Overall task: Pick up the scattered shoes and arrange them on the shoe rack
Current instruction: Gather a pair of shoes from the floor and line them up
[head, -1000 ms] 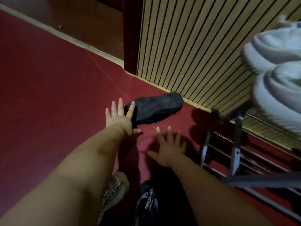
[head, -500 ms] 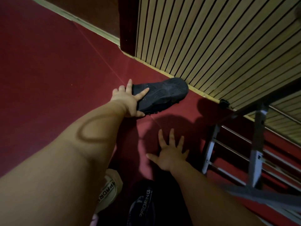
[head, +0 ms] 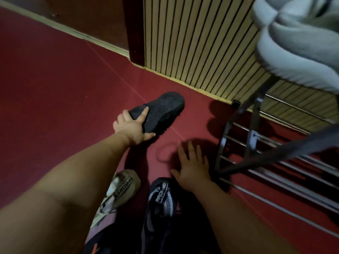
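While left hand (head: 131, 128) grips the heel of the black shoe (head: 159, 110), sole up on the red floor (head: 55, 88) near shoe rack (head: 255, 142), right hand (head: 192, 165) hovers, fingers spread, holding nothing.

Sole-up black shoe (head: 165, 109), left of shoe rack (head: 254, 138)
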The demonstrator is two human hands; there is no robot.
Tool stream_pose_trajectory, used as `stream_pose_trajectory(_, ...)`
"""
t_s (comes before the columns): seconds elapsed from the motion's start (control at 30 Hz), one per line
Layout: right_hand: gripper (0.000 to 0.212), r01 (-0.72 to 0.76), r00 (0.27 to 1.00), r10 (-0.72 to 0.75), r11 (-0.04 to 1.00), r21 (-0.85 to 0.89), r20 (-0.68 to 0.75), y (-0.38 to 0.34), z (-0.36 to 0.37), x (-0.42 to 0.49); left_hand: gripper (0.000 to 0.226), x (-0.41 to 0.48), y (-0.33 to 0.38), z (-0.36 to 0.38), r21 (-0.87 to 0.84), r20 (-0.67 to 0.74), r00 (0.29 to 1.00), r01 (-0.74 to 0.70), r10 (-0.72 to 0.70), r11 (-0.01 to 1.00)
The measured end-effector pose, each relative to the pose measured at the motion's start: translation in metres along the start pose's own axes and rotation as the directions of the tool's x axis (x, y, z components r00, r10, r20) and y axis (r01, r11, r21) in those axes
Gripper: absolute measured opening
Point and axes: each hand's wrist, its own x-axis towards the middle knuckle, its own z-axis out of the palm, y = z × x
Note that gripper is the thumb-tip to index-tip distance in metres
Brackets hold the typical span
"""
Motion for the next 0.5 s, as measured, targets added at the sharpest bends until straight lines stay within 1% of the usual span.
stream_pose_trajectory(0.13,0.085,0.05,0.996,-0.043,0.994,0.092,-0.079,0.003,-0.002,-0.025,0.096,-0.028,0.011,0.001,-0.026,-0.081,0.995,0.051,-0.052,0.998)
stream_pose_trajectory(0.2,0.085,0.068,0.995,-0.056,0.988,0.138,-0.086,0.009,-0.005,-0.035,0.098,-0.044,0.012,-0.003,-0.02,-0.107,0.992,0.071,-0.073,0.997)
stream_pose_trajectory(0.27,0.085,0.075,0.995,-0.064,0.985,0.158,-0.078,0.014,-0.006,-0.045,0.098,-0.064,0.009,-0.009,0.026,-0.139,0.988,0.072,-0.068,0.997)
stream_pose_trajectory(0.4,0.083,0.092,0.996,-0.089,0.989,0.115,-0.032,0.012,-0.008,-0.059,0.099,-0.117,-0.004,-0.025,0.106,-0.2,0.977,0.102,-0.079,0.989)
stream_pose_trajectory(0.5,0.08,0.198,0.979,-0.196,0.979,0.044,-0.05,0.003,-0.009,-0.077,0.1,-0.162,-0.011,-0.035,0.122,-0.25,0.96,0.158,-0.124,0.98)
